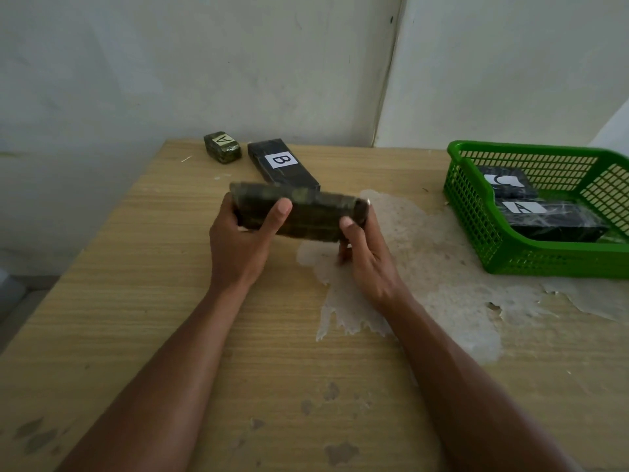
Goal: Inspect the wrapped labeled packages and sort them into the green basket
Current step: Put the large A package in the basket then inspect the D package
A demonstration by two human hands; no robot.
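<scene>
The person is holding a dark film-wrapped oblong package [306, 212] above the light wood-grain counter [163, 274], and it is tilting slightly down to the right. The left hand [243, 236] is gripping its left end, thumb lying across the near face. The right hand [366, 257] is pinching the right end, thumb in front and fingers going behind. The hands are apart, one at each end. No label is showing on the face turned toward the camera.

The main risk is the package being sorted without its letter being read. If the label is sitting on a hidden side, the package is needing a turn, and the slick wrap is probably giving little purchase, especially under the lighter right-hand pinch. A slip would be dropping it onto the counter by the pale peeled patch [432, 253], whose rough edge could be snagging the film.

The green plastic lattice basket [544, 264] is standing well to the right, already carrying two black wrapped packages [558, 223]. Room is looking tight, so a long package could be ending up propped on the rim. Behind, a small greenish wrapped package labelled A [222, 148] and a long black wrapped package labelled B [284, 165] are waiting. The second of these is lying just beyond the held one, where a careless swing could be knocking it.
</scene>
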